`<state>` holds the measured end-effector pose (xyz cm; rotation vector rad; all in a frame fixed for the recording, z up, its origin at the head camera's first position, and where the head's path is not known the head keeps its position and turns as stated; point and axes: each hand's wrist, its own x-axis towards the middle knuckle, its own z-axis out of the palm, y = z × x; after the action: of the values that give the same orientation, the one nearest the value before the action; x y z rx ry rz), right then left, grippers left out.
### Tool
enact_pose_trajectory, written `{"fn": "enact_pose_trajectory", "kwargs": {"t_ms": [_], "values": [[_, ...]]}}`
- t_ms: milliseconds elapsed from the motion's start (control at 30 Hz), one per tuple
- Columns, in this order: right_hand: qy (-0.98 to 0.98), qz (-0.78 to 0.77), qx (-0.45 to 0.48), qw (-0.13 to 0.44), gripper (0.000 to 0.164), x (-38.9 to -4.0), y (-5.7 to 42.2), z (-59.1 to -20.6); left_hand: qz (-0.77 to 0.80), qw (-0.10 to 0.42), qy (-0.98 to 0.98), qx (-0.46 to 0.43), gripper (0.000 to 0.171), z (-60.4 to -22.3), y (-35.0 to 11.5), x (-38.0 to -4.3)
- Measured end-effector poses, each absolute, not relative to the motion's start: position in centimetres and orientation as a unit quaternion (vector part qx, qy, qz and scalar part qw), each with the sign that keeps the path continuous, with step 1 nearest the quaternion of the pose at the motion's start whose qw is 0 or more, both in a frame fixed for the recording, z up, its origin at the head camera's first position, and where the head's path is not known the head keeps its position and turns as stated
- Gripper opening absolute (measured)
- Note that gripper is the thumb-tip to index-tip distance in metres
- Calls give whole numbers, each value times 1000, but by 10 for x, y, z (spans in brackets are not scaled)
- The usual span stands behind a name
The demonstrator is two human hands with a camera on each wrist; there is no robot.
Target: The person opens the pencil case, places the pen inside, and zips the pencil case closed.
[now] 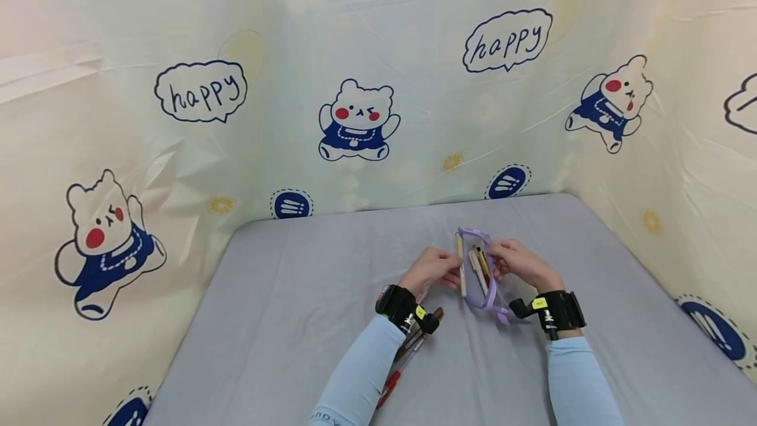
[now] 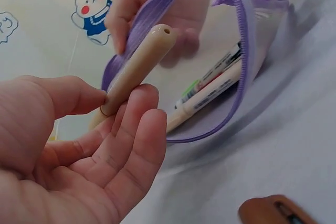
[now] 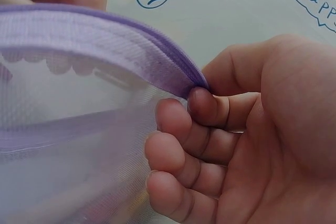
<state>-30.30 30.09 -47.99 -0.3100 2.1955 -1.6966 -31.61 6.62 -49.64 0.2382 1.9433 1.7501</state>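
Observation:
My left hand pinches a cream-coloured pen between thumb and fingers. It holds the pen at a slant beside the open mouth of a mesh pencil case with purple zipper edging. On the opposite side, my right hand grips the zippered rim between thumb and index finger, and the other fingers lie against the mesh. Several pens lie inside the case, one cream and others with dark or yellow parts. Part of them is hidden behind the rim in the left wrist view.
Beside my left forearm lie several loose pens, including one with a red end and a brown one. The forearm partly covers them. A grey cloth covers the table, and a curtain printed with bears hangs behind and along the sides.

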Motion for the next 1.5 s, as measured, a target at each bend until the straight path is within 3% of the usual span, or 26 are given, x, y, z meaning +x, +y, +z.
{"fn": "enact_pose_trajectory", "kwargs": {"t_ms": [1233, 1500], "values": [[769, -605, -112, 173, 27, -303, 300, -474, 655, 292, 692, 79, 24, -498, 94, -323], [772, -601, -115, 172, 29, -304, 301, -474, 610, 250, 743, 115, 22, -492, 82, -318]]}}
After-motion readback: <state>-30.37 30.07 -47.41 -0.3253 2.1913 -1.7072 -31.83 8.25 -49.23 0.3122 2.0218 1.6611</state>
